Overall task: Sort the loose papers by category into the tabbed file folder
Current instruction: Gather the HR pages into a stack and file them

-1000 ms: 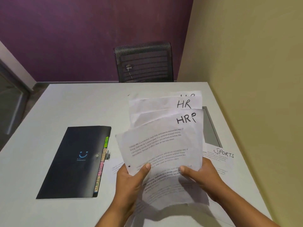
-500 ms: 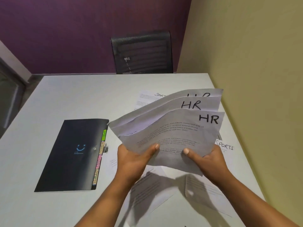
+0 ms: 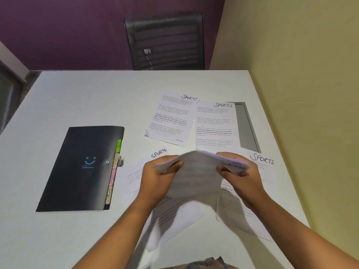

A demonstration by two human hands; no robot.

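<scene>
Over table (image 3: 97,98), both hands' fingers (image 3: 179,164) pinch paper stack (image 3: 196,171).

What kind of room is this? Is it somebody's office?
Probably a small office or meeting room. There is a plain white table, a black mesh-backed office chair pushed up to its far side, and a black tabbed file folder lying beside loose printed sheets headed SPORTS.

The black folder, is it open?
No, the folder lies shut and flat on the table, coloured tabs showing along its right edge.
</scene>
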